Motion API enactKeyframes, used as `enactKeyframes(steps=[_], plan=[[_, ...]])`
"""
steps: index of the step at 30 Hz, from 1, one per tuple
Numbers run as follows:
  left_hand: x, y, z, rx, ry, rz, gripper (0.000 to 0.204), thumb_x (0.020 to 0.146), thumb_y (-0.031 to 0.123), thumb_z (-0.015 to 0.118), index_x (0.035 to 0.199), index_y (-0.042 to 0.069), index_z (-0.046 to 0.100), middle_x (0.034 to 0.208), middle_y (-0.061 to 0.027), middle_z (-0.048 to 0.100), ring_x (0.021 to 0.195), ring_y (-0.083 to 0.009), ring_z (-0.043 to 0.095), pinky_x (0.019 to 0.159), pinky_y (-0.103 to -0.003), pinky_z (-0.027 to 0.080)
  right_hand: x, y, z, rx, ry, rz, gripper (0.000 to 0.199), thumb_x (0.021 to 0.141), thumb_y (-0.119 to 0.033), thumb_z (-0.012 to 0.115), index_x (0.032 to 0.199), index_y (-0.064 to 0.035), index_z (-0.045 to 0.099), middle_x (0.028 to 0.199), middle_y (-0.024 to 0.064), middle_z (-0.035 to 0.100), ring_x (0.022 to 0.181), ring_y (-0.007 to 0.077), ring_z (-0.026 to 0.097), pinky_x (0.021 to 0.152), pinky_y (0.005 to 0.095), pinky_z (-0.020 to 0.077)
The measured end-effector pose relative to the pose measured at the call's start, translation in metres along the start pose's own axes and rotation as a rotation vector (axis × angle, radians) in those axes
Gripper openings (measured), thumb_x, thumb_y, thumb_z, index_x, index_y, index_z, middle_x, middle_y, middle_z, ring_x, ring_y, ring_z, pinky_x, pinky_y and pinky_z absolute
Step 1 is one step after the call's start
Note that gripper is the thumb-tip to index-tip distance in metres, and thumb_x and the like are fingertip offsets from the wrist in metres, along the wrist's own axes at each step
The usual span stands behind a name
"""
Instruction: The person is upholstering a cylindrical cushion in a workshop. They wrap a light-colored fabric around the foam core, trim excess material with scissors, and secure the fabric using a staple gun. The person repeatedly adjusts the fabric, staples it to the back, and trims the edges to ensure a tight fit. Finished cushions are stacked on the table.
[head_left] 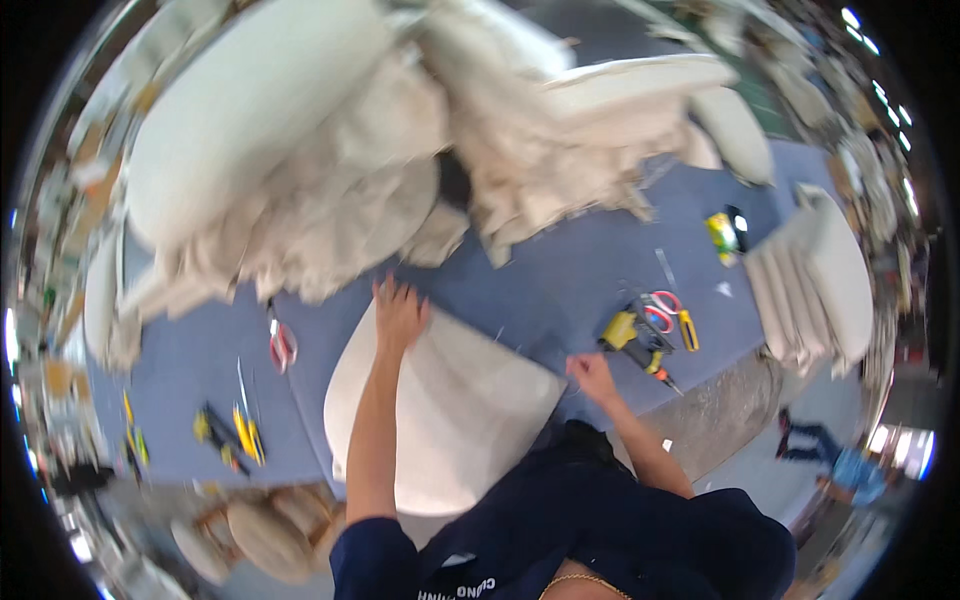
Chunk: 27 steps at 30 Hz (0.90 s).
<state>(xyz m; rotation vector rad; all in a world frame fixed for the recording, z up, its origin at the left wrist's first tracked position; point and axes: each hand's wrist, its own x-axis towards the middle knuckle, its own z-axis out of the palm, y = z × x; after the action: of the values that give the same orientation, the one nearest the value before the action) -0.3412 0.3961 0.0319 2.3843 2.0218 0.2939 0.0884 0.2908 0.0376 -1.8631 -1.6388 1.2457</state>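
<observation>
Two bare hands work on a pale cream cushion panel [450, 400] that lies on a blue-grey table [560, 270], its rounded edge toward the near left and a squared corner pointing right. The left hand [398, 315] lies flat on the far end of the panel, fingers spread and pressed down, open rather than clasped around anything. The right hand [592, 375] sits at the panel's right corner, just beside the edge; its fingers look curled, but the blur leaves it unclear whether they pinch the fabric or merely touch it.

Beyond the left hand, a big heap of cream upholstery pieces and ragged cloth [400, 130] fills the far part of the table. To the right of the right hand, near it, lies a yellow and black power tool [635, 345], and just past that are red-handled scissors [660, 308] next to a yellow utility knife [688, 330]. Farther right, a ribbed cream cushion [815, 285] rests at the table's edge, with a small yellow and black object [722, 235] on the far side of it. On the left, a second pair of red-handled scissors [282, 345] lies apart from the panel, and yellow-handled hand tools [235, 430] sit nearer the near-left edge. Another person in blue [835, 460] is on the floor at the near right.
</observation>
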Motion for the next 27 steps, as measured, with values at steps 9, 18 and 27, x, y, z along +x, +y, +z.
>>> enactKeyframes(steps=[9,18,27], plan=[[-0.048,0.157,-0.003,-0.162,-0.301,0.467,0.040,0.095,0.037,0.059,0.118,0.006,0.072,0.124,-0.0129,0.071,0.130,-0.0360,0.056,0.120,-0.070,0.009,-0.050,0.054,-0.003,-0.232,0.343,0.144,0.027,0.091,-0.028,0.065,0.105,-0.0052,0.070,0.097,0.0232,0.068,0.092,0.0410,0.068,0.079,0.0511,0.0555],[-0.180,-0.106,-0.031,1.047,0.035,0.448,0.061,0.102,0.044,0.057,0.149,0.007,0.047,0.139,-0.0236,0.058,0.123,-0.0400,0.058,0.100,-0.052,0.047,-0.079,0.016,0.005,-0.324,0.122,0.036,0.040,0.090,-0.030,0.066,0.123,-0.0083,0.062,0.117,0.0212,0.064,0.112,0.0428,0.063,0.090,0.0545,0.0532],[-0.211,-0.058,-0.037,0.321,-0.357,-0.296,0.057,0.102,0.036,0.055,0.148,0.004,0.049,0.145,-0.0229,0.054,0.124,-0.0401,0.058,0.102,-0.055,0.046,-0.107,0.024,0.022,-0.128,-0.282,-0.198,0.051,0.096,-0.035,0.062,0.140,-0.0113,0.052,0.130,0.0222,0.060,0.127,0.0405,0.055,0.102,0.0528,0.0472]])
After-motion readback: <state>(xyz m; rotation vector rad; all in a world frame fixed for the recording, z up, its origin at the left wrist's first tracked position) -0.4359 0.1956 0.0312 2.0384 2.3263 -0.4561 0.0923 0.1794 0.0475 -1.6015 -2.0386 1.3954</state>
